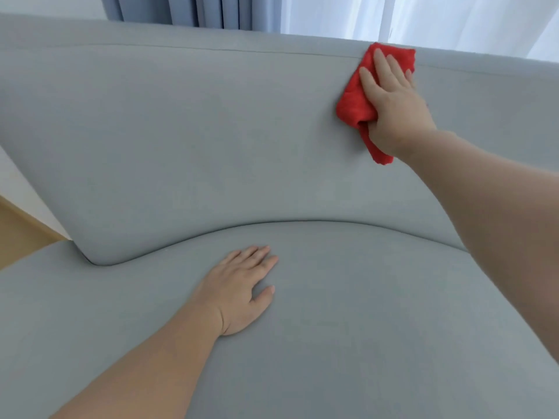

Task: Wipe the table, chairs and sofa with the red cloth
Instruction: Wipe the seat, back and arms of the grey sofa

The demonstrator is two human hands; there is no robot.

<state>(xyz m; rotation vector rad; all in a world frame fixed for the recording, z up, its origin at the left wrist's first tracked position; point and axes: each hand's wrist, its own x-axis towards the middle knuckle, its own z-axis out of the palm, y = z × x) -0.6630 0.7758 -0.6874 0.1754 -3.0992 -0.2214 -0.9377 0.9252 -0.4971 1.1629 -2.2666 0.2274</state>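
A light grey sofa [187, 140] fills the view, its backrest above and its seat cushion below. The red cloth [352, 108] lies bunched against the upper right of the backrest, just under the top seam. My right hand [393, 101] presses the cloth flat against the backrest with straight fingers, the thumb tucked at the cloth's lower fold. My left hand [242, 287] rests palm down with spread fingers on the seat cushion, holding nothing.
Blue-grey curtains [181, 10] and a bright white sheer curtain [423, 16] hang behind the sofa. A strip of wooden floor [18, 234] and a white wall show at the left past the sofa's end.
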